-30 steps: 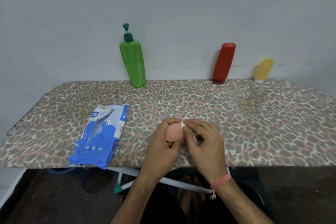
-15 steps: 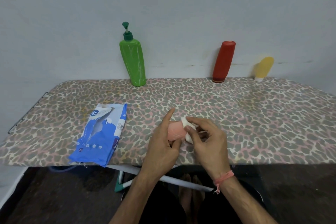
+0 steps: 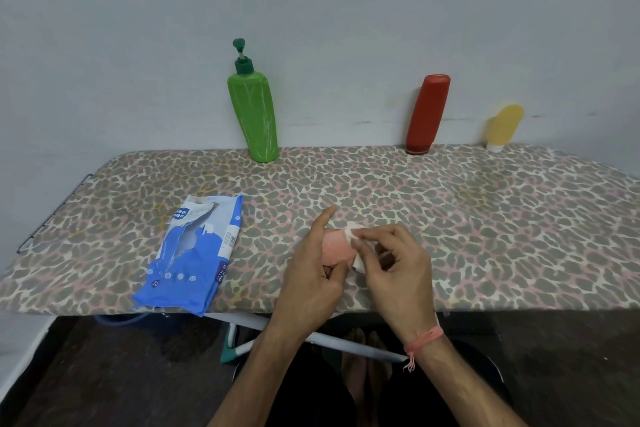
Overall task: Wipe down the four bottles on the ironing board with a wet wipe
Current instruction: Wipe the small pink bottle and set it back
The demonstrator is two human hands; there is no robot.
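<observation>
A small pink rounded plastic bottle [image 3: 335, 248] is gripped in the left hand [image 3: 313, 282], index finger sticking out straight, just right of the blue wet-wipe pack [image 3: 192, 255] lying on the leopard-print ironing board [image 3: 485, 225]. A folded white wet wipe [image 3: 355, 246] is pinched in the right hand [image 3: 398, 274] and pressed on the bottle's side. Best results are probably got if the bottle is turned slowly while the wipe is dragged along it, so no strip gets missed. Well behind the pack, the green pump bottle [image 3: 254, 114], red bottle [image 3: 427, 114] and yellow tube [image 3: 504, 126] are lined up along the wall.
</observation>
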